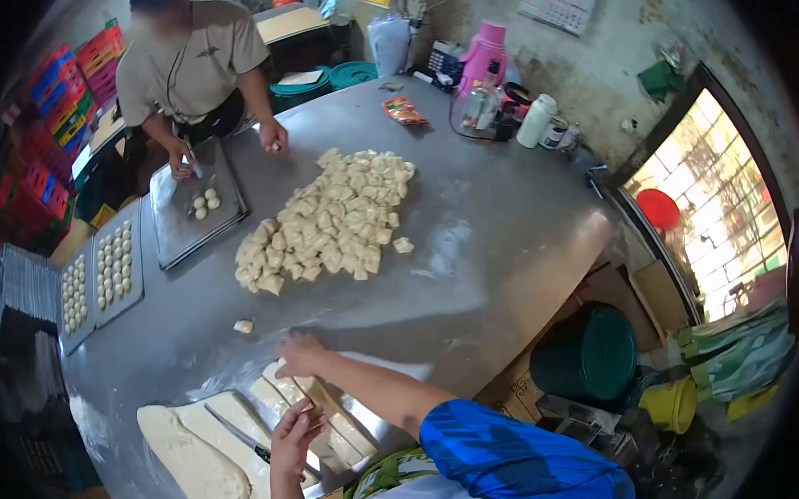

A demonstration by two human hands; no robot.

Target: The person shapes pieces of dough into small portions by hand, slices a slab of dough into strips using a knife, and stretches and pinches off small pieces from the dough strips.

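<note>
At the near edge of the metal table, my right hand (300, 355) bends over the far end of cut dough strips (342, 432), fingers touching the dough. My left hand (293, 430) hovers over the strips' near left side, fingers loosely curled and apart. Left of it a knife (234, 431) with a black handle lies on the dough. A wide flat sheet of dough (181, 445) spreads out further left. One small dough piece (244, 326) sits beyond my right hand. Past it is a large heap of cut dough pieces (329, 220).
Across the table (496, 280) a co-worker (198, 62) stands at a dark tray (173, 217) with several dough balls. Two trays of balls (118, 268) lie at the left. A pink thermos (484, 52) and bottles line the back; a green bin (584, 354) stands right.
</note>
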